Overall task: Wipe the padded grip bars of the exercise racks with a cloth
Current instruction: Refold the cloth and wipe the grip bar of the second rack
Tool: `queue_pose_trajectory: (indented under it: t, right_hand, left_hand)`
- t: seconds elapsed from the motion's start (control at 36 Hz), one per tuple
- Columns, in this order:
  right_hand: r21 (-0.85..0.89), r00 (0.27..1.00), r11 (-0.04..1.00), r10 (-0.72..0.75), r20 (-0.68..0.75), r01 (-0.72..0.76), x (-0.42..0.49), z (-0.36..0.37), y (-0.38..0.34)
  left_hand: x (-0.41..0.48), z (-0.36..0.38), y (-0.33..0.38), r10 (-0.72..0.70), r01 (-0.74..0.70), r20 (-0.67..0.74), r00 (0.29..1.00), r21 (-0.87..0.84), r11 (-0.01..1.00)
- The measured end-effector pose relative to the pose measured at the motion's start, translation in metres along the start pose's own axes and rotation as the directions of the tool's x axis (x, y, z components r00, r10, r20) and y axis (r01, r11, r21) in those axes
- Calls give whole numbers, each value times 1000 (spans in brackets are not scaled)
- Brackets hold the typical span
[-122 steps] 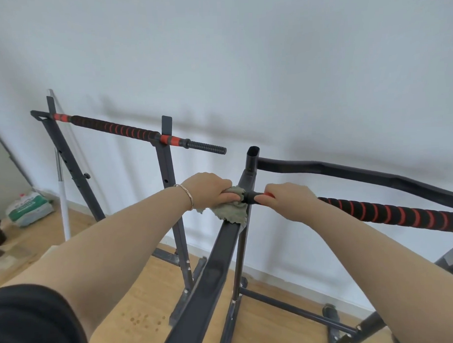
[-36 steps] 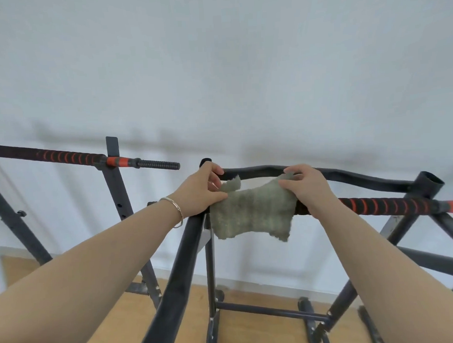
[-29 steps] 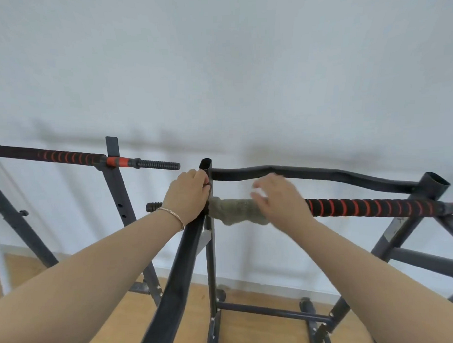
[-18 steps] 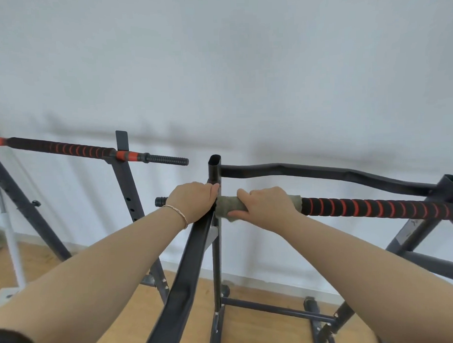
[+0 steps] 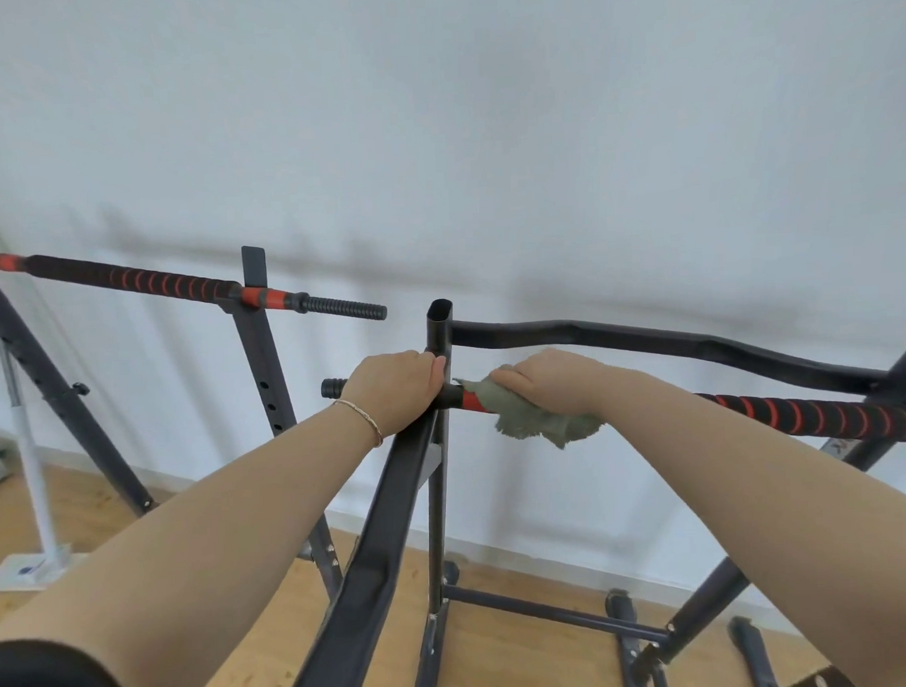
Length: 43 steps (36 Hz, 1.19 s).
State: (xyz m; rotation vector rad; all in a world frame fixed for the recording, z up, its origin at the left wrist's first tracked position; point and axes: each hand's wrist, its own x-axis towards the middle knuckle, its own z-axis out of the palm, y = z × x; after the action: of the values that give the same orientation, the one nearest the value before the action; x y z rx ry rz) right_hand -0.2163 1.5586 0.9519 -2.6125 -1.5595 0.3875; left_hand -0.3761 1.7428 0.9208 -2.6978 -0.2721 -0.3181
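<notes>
The wiping of the near rack is under way, at the very start of its bar. The person's right hand lies over the grey-green cloth, its fingers curled down so that the cloth is wrapped round the near grip bar. A loose flap of the cloth hangs below the hand toward 6 o'clock. The cloth sits on the red collar at the bar's left end, just beside the upright post.

The left hand, with a thin bracelet at the wrist, is on the 9 o'clock side of that post. Its fingers are closed round the bar's bare end, and the black tip pokes out past the knuckles. This looks like a steadying hold.

From the right hand the black-and-red padding runs off toward 3 o'clock, uncovered by the cloth. The next move is probably a firm slide of the wrapped cloth along it in that direction. The grip should be tight enough to rub all round the foam, yet loose enough not to bunch up. The left hand would need to brace the frame meanwhile.

The curved top rail passes just behind the right hand, so the knuckles have little room. The far grip bar waits at 9 o'clock against the wall, well apart from both hands.
</notes>
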Motion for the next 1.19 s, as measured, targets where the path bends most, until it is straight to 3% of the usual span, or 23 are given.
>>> queue_pose_trajectory:
  t: [0.22,0.44,0.56,0.67,0.78,0.83,0.92,1.0,1.08,1.19]
  right_hand:
    - [-158,993,982,-108,-35,102,-39,-2,23]
    - [34,991,993,-113,-72,116,-57,-9,54]
    - [42,991,993,-105,-88,109,-65,-11,64]
    - [-39,990,994,-102,-93,99,-62,-8,58]
    - [-156,979,984,-113,-172,86,-59,4,48]
    - [-278,955,959,-130,-268,53,-57,14,44]
    - [-414,893,910,-200,-403,17,-54,27,47]
    - [-505,815,863,-312,-488,28,-54,35,52]
    - [-532,857,847,-281,-432,10,-48,35,53]
    - [-390,946,921,-126,-300,-1,-37,20,50]
  left_hand:
    - [4,7,-2,11,-10,-31,999,8,1000]
    - [6,9,-2,-9,9,-3,1000,6,1000]
    - [7,3,1,-35,35,20,999,18,999]
    - [7,-10,4,-29,29,1,1000,70,997]
    - [17,-32,23,214,-203,-82,973,128,971]
    - [26,-40,40,292,-290,-29,956,58,955]
    - [37,-40,56,287,-280,131,949,-70,957]
    - [40,-32,58,279,-279,153,948,-22,960]
    - [41,-27,59,267,-272,136,954,18,962]
    - [44,-25,61,252,-260,156,955,32,965]
